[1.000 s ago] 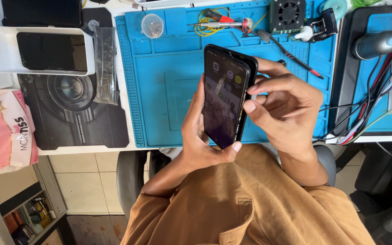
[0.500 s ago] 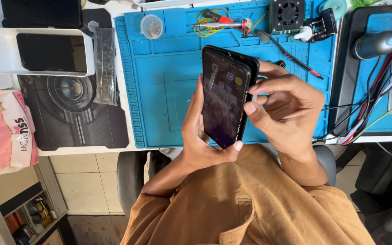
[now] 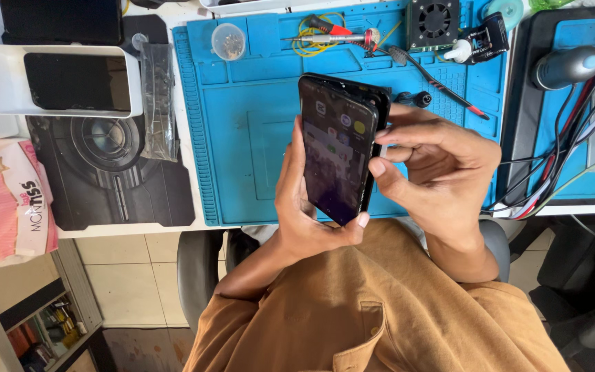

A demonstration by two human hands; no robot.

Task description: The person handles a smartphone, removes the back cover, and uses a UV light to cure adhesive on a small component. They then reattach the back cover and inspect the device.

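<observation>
A black smartphone with its screen lit stands upright over the blue work mat. My left hand grips it from below, thumb along its left edge and fingers curled under its bottom. At the phone's right edge my right hand has its thumb and fingers pinched, with a small white piece partly showing between the fingers. The screen looks slightly lifted from the dark back shell along the top right.
On the mat lie a small round clear dish, yellow wires with a screwdriver, a small fan and a black probe. To the left are a white tray holding a dark phone, and a pink tissue pack. Cables trail right.
The phone and both hands have hardly moved; the right fingers have shifted slightly along the phone's right edge.
</observation>
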